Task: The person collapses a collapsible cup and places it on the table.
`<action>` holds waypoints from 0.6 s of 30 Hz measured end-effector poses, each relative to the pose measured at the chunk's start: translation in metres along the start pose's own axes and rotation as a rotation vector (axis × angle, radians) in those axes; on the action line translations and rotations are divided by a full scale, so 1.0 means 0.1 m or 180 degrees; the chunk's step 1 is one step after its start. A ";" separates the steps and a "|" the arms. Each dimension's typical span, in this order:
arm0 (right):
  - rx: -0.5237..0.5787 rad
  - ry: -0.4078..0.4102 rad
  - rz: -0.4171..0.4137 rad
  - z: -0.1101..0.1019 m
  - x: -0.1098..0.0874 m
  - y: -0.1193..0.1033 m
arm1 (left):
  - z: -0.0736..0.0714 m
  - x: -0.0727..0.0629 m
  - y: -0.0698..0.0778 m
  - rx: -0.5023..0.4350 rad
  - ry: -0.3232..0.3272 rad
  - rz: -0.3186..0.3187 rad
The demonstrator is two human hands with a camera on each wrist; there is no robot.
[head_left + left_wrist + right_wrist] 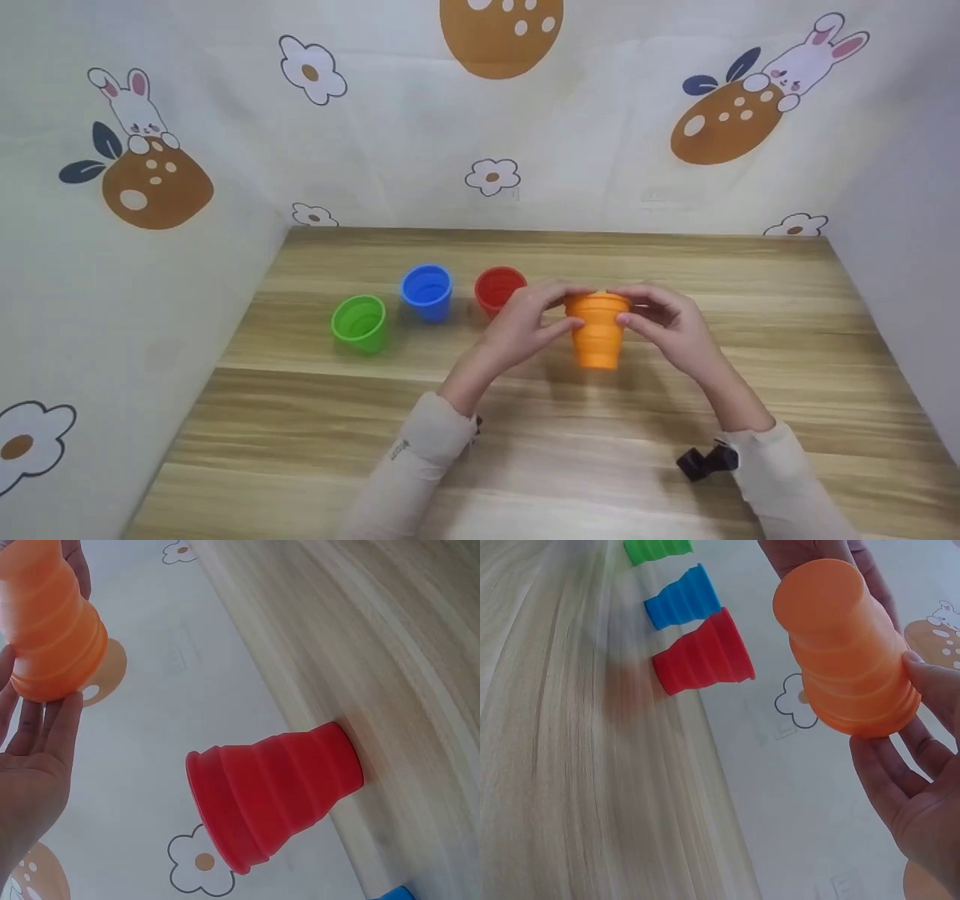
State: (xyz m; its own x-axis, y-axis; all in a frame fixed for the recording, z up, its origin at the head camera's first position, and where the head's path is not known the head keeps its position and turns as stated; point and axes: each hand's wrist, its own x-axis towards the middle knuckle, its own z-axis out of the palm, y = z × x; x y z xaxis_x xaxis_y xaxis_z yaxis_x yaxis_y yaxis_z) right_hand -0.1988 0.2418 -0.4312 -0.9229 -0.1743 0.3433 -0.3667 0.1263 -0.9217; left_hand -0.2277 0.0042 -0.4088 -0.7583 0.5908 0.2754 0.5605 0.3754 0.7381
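Note:
Both hands hold an orange ribbed cup point(598, 334) by its rim, raised above the table with its narrow base downward. My left hand point(526, 319) pinches the left side of the rim between thumb and fingers. On the opposite side, my right hand point(669, 322) pinches it the same way. Just left of the left hand stands a red cup point(498, 288), partly hidden by that hand in the head view. In the right wrist view the orange cup point(847, 645) shows its flat round base, and the ribs of its wall are extended.
A blue cup point(428, 292) and a green cup point(360, 324) stand upright, mouths up, left of the red one on the wood-grain table point(315, 427). Patterned cloth walls point(390, 135) with rabbits and flowers enclose the back and sides.

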 end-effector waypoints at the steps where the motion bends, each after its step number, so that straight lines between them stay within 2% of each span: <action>1: -0.0003 -0.0022 0.0012 0.00 0.00 0.00 | 0.00 0.00 -0.01 -0.0069 0.0000 -0.0005; 10: -0.0036 -0.0102 -0.0046 0.01 -0.04 0.01 | -0.03 -0.04 -0.08 -0.0490 0.0040 -0.0287; 18: 0.0082 -0.0178 -0.0253 0.07 -0.06 0.03 | -0.07 -0.09 -0.09 -0.0563 0.0080 -0.0364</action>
State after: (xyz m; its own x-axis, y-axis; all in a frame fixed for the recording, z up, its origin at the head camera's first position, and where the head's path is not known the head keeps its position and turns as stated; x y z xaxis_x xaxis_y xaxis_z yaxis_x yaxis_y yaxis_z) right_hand -0.1939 0.2366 -0.4370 -0.8829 -0.2370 0.4055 -0.4346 0.0849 -0.8966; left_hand -0.2284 -0.0095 -0.4131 -0.8230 0.5328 0.1971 0.4048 0.3066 0.8614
